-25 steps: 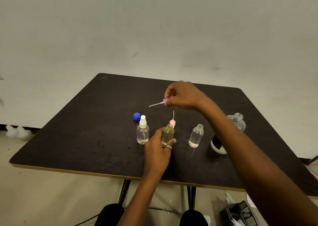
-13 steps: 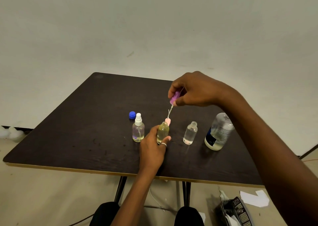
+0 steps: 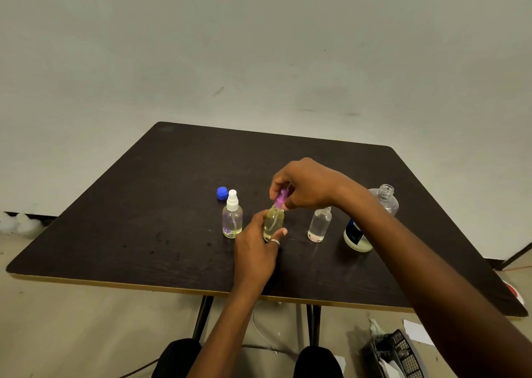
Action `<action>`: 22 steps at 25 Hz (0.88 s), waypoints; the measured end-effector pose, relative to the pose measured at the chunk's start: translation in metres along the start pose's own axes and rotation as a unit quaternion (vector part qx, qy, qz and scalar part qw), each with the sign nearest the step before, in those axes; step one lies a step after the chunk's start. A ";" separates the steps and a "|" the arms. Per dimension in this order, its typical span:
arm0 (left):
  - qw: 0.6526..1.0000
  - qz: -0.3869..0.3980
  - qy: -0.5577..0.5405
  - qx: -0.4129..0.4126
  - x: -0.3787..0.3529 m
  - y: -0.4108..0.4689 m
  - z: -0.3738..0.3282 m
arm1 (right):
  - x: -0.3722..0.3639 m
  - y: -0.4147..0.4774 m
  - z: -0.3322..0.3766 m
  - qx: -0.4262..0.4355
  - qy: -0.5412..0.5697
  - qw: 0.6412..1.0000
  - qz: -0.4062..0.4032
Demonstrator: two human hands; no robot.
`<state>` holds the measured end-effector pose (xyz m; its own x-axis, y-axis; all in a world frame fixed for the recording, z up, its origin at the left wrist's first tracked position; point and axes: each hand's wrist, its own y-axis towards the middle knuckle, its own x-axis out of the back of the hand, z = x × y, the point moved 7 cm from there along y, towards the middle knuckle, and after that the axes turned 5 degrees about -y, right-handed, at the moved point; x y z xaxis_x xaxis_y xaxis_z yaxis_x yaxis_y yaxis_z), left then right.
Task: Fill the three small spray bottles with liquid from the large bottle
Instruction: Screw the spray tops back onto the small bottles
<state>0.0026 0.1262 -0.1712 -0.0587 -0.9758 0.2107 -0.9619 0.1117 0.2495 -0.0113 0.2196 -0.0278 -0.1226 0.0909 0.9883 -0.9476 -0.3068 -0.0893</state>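
Three small spray bottles stand in a row on the dark table [image 3: 144, 219]. The left bottle [image 3: 232, 223] wears a white spray top. My left hand [image 3: 254, 246] holds the middle bottle [image 3: 273, 224], which holds yellowish liquid. My right hand [image 3: 305, 184] pinches a purple spray top [image 3: 280, 198] down onto that bottle's neck. The right small bottle [image 3: 319, 226] stands uncapped with clear liquid. Partly behind my right forearm, the large bottle [image 3: 384, 202] stands uncapped.
A blue cap [image 3: 222, 192] lies on the table behind the left bottle. A black basket [image 3: 397, 354] and paper scraps sit on the floor at the lower right. The table's front edge runs just below my left wrist.
My right hand brought the purple spray top from above the table down to the middle bottle, feeding its tube inside. My left hand has kept hold of that bottle.
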 end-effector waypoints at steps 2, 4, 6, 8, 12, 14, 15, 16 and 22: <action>1.000 0.000 -0.002 -0.002 0.001 0.000 -0.001 | -0.005 0.002 0.002 0.008 -0.013 1.000 -0.003; 1.000 -0.002 -0.005 -0.004 0.001 0.000 -0.001 | -0.005 0.003 0.004 0.011 -0.021 1.000 -0.013; 1.000 -0.003 -0.008 -0.005 0.002 -0.001 -0.002 | -0.005 0.003 0.004 0.012 -0.021 0.999 -0.022; 1.000 -0.002 -0.010 -0.004 0.001 -0.001 -0.001 | -0.005 0.004 0.006 0.016 -0.025 0.999 -0.026; 1.000 0.003 -0.011 -0.002 0.001 0.000 0.000 | -0.005 0.005 0.007 0.020 -0.034 0.999 -0.017; 1.000 0.003 -0.010 -0.001 0.001 0.000 0.001 | -0.006 0.005 0.008 0.022 -0.031 0.999 -0.010; 1.000 0.003 -0.008 0.000 0.001 0.000 0.000 | -0.006 0.005 0.008 0.024 -0.031 0.999 -0.008; 1.000 0.003 -0.008 0.000 0.001 0.000 0.000 | -0.007 0.006 0.009 0.024 -0.032 0.999 -0.006; 1.000 -0.001 0.003 -0.009 0.002 0.000 -0.002 | -0.014 0.008 0.009 0.013 -0.041 0.999 -0.004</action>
<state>0.0026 0.1245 -0.1693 -0.0559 -0.9747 0.2163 -0.9572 0.1139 0.2661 -0.0143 0.2074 -0.0412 -0.0889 0.0153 0.9959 -0.9403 -0.3310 -0.0788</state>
